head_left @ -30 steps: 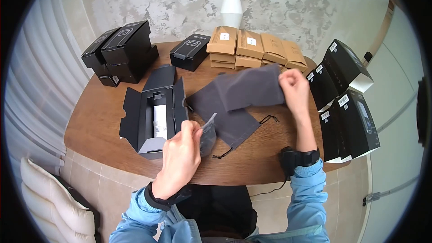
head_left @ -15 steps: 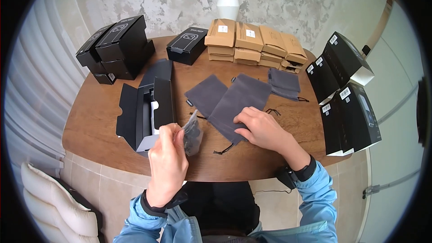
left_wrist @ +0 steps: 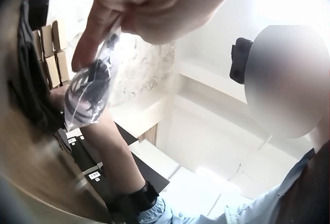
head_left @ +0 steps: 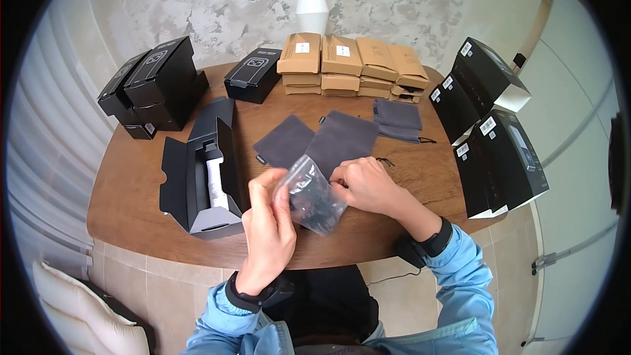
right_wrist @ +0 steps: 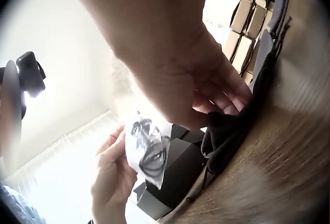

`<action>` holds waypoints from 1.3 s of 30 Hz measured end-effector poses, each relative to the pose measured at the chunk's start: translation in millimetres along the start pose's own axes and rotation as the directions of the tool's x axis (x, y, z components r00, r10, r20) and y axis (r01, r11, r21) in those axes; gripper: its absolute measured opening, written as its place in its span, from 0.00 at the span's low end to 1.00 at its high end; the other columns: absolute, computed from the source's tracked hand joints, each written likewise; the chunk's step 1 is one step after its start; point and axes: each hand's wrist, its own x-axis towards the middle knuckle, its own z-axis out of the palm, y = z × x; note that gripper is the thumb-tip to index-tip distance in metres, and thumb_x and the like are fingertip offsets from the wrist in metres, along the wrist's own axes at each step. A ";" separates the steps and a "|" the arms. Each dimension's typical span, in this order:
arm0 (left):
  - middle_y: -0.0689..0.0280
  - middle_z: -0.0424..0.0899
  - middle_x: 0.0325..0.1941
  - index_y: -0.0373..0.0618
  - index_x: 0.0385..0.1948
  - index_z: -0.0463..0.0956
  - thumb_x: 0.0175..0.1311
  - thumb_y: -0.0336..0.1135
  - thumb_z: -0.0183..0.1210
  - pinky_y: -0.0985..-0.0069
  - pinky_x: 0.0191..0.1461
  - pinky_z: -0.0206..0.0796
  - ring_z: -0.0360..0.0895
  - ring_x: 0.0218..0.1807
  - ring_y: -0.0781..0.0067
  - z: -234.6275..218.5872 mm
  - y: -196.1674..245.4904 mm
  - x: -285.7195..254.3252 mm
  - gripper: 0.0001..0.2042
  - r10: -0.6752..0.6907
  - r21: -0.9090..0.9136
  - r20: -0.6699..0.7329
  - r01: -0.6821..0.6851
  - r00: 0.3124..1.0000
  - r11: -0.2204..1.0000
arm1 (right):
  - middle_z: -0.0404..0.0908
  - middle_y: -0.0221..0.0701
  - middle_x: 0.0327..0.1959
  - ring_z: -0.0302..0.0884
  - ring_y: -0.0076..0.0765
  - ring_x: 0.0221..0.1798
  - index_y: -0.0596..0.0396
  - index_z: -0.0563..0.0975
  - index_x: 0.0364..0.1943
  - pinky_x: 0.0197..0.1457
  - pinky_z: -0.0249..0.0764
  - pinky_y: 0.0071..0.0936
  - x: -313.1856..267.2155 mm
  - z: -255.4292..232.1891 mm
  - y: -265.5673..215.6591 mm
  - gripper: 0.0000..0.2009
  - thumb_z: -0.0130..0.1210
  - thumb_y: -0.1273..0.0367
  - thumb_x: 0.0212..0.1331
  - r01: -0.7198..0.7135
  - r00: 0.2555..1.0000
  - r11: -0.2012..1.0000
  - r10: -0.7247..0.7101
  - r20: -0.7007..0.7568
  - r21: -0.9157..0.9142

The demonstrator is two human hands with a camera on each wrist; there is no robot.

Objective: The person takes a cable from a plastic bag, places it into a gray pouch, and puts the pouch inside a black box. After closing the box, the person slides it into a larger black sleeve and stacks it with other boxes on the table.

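Note:
My left hand pinches the top corner of a clear plastic bag with a coiled black cable inside. The left wrist view shows the bag hanging from thumb and forefinger. My right hand lies just right of the bag, its fingers curled on the near end of a grey cloth pouch. In the right wrist view the fingertips pinch the dark cloth pouch, with the bag held beyond it. An open black box holding a white item lies to the left.
On the round wooden table, a second grey pouch lies flat and more are stacked behind. Brown cartons line the back; black boxes stand at back left, centre and right.
My right hand dropped the lifted pouch on the back pile and came down onto the near pouch's end. My left hand carried the bag right, beside the right hand.

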 end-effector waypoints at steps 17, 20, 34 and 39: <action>0.49 0.74 0.54 0.40 0.55 0.69 0.46 0.19 0.64 0.68 0.55 0.69 0.74 0.56 0.50 26.7 -20.6 -1.5 0.29 0.218 0.042 0.313 -0.243 0.924 0.969 | 0.77 0.42 0.26 0.78 0.44 0.27 0.62 0.78 0.28 0.32 0.73 0.34 -4.4 -9.6 -13.9 0.05 0.55 0.73 0.52 -0.117 0.903 0.892 0.279 -0.327 0.437; 0.53 0.77 0.46 0.39 0.53 0.72 0.45 0.19 0.63 0.74 0.43 0.74 0.79 0.46 0.61 21.0 -21.3 8.6 0.26 0.141 -0.018 0.369 -0.145 0.919 0.989 | 0.77 0.41 0.26 0.77 0.45 0.26 0.61 0.77 0.28 0.30 0.73 0.34 -6.7 -6.7 -18.9 0.04 0.55 0.73 0.53 -0.022 0.918 0.929 0.165 -0.360 0.369; 0.53 0.79 0.40 0.38 0.40 0.75 0.50 0.22 0.61 0.67 0.31 0.74 0.80 0.32 0.53 11.1 -14.7 28.7 0.13 0.361 0.317 0.365 -0.479 0.858 0.818 | 0.77 0.43 0.26 0.76 0.51 0.26 0.61 0.73 0.28 0.28 0.71 0.37 10.8 -7.4 -47.9 0.03 0.54 0.75 0.55 0.149 0.847 0.921 0.069 -0.527 0.359; 0.53 0.79 0.25 0.39 0.27 0.72 0.51 0.24 0.56 0.64 0.22 0.67 0.76 0.25 0.54 9.2 -11.6 47.4 0.03 0.269 0.416 0.546 -0.535 0.793 0.735 | 0.76 0.43 0.25 0.75 0.49 0.25 0.62 0.74 0.29 0.28 0.71 0.36 12.6 -13.5 -51.3 0.03 0.54 0.76 0.56 0.116 0.858 0.900 0.123 -0.499 0.420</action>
